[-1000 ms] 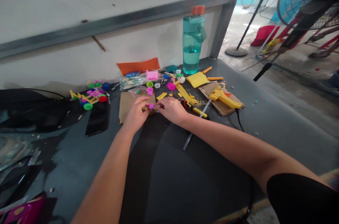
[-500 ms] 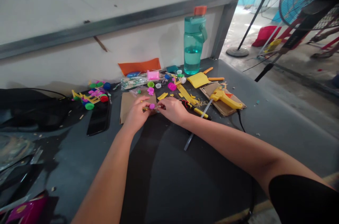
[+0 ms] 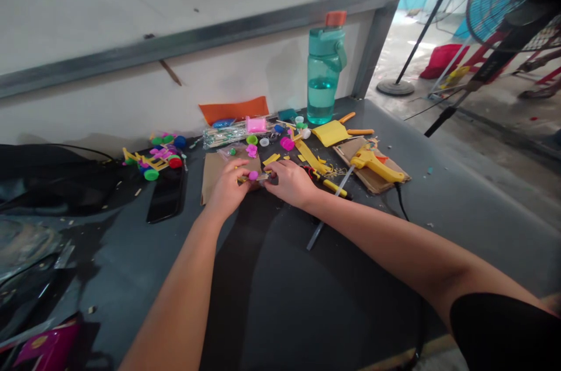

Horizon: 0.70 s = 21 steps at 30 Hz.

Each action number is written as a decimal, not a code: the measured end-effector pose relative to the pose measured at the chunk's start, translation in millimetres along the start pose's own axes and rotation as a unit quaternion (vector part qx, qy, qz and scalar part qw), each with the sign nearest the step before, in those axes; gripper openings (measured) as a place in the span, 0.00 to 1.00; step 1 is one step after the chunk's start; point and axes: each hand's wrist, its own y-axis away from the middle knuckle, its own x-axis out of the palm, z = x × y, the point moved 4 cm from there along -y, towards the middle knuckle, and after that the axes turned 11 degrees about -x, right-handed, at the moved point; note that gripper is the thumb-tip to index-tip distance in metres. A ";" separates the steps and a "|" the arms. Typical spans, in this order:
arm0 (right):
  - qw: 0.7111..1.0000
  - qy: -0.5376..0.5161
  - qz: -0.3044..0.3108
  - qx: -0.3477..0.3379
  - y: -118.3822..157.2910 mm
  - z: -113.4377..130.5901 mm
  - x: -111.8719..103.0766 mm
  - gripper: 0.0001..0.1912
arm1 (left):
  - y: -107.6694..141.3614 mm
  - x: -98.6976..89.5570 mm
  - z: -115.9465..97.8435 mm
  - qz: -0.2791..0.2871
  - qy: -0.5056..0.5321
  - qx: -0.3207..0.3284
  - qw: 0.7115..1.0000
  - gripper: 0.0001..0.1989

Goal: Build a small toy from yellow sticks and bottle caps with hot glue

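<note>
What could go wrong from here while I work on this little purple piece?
The small purple piece at your left hand is tiny and might slip away. Your right forearm crosses the clear stick from the glue gun, so moving could perhaps drag it. A bump might tip the upright bottle.

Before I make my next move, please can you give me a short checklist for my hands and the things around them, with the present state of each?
1. Left hand pinching the small purple-capped piece: ok.
2. Right hand gripping it too: cannot tell; fingertips are close, contact unclear.
3. Yellow glue gun lying on cardboard: ok.
4. Glue gun cool: cannot tell.
5. Clear glue stick away from your right forearm: not ok; it passes beneath.
6. Water bottle upright: ok.
</note>
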 end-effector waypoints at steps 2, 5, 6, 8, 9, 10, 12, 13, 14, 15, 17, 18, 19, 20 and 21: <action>1.000 0.005 0.001 0.006 0.4 -0.9 0.6 0.11 | 0.1 -0.2 -0.3 0.000 0.000 -0.001 1.000 0.06; 1.000 0.007 0.004 0.010 0.5 -1.5 1.0 0.07 | 0.2 -0.5 -0.8 -0.001 -0.002 -0.001 1.000 0.06; 1.000 0.007 0.004 0.010 0.4 -1.6 0.8 0.06 | 0.2 -0.5 -0.9 -0.001 -0.003 -0.001 1.000 0.06; 1.000 0.005 0.005 0.009 0.0 -1.8 0.4 0.05 | 0.3 -0.2 -1.0 -0.002 -0.004 -0.001 1.000 0.06; 1.000 0.005 0.007 0.009 -0.2 -2.0 0.3 0.04 | 0.4 0.0 -1.1 -0.001 -0.005 -0.001 1.000 0.06; 1.000 0.005 0.010 0.010 -0.5 -2.3 0.3 0.04 | 0.4 0.2 -1.3 -0.001 -0.005 0.000 1.000 0.06; 1.000 0.006 0.015 0.013 -1.1 -3.1 0.7 0.03 | 0.5 0.7 -1.7 -0.001 -0.006 0.000 1.000 0.06; 1.000 0.006 0.017 0.014 -1.4 -3.5 0.9 0.03 | 0.5 1.0 -2.0 0.000 -0.007 0.000 1.000 0.06; 1.000 0.006 0.018 0.014 -1.6 -3.8 1.2 0.03 | 0.5 1.2 -2.3 0.002 -0.007 -0.001 1.000 0.06; 1.000 0.006 0.018 0.014 -1.8 -4.0 1.5 0.03 | 0.5 1.4 -2.6 0.003 -0.007 -0.001 1.000 0.06; 1.000 0.005 0.016 0.012 -2.1 -4.4 1.9 0.03 | 0.3 1.6 -2.9 0.003 -0.007 -0.001 1.000 0.06; 1.000 0.004 0.016 0.010 -2.2 -4.5 2.1 0.03 | 0.3 1.7 -3.0 0.002 -0.007 -0.001 1.000 0.06; 1.000 0.002 0.015 0.008 -2.3 -4.6 2.2 0.03 | 0.2 1.9 -2.9 0.002 -0.006 -0.001 1.000 0.06; 1.000 0.001 0.015 0.007 -2.4 -4.6 2.2 0.04 | 0.1 2.1 -2.8 0.002 -0.005 -0.002 1.000 0.06; 1.000 0.000 0.014 0.006 -2.5 -4.5 2.1 0.04 | 0.1 2.3 -2.7 0.002 -0.004 -0.002 1.000 0.06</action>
